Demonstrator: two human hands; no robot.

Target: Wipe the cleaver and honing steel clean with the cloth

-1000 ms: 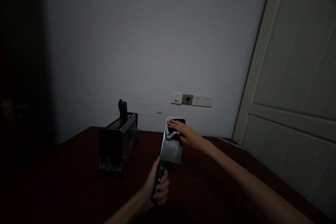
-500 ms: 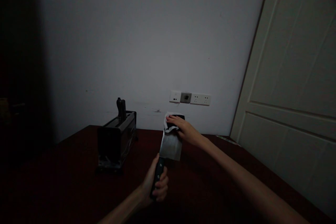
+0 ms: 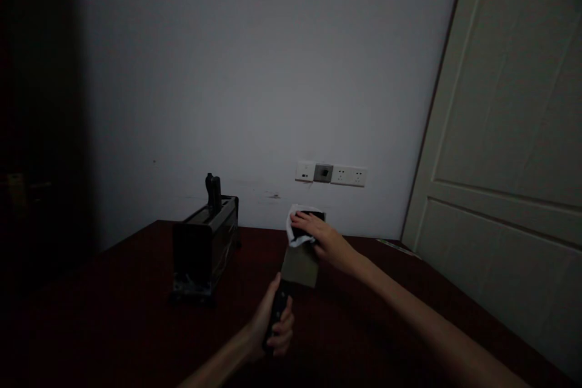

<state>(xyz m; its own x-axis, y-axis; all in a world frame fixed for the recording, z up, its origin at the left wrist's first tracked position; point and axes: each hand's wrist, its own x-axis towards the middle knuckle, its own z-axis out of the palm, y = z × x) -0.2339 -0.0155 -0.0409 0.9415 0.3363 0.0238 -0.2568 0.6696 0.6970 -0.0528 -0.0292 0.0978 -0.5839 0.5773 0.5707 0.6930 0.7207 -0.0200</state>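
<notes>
My left hand [image 3: 269, 322] is wrapped round the black riveted handle of a cleaver [image 3: 301, 267], whose broad blade points up and away from me. Against the far end of the blade, my right hand [image 3: 325, 239] presses a black and white cloth [image 3: 294, 231]. The cloth covers the blade's tip. The right hand's fingers lie over the cloth, and the thumb is mostly hidden. The blade is held above the dark red table [image 3: 336, 327].
To the left stands a dark knife block [image 3: 207, 248] with black handles [image 3: 213, 193] sticking up from its top. Behind the table is a pale wall with sockets [image 3: 348, 176]. A panelled door [image 3: 500, 194] is at the right.
The view has shifted slightly, so everything sits a little lower and to the right. The blade looks darker, at a changed tilt. Both hands keep their holds.
</notes>
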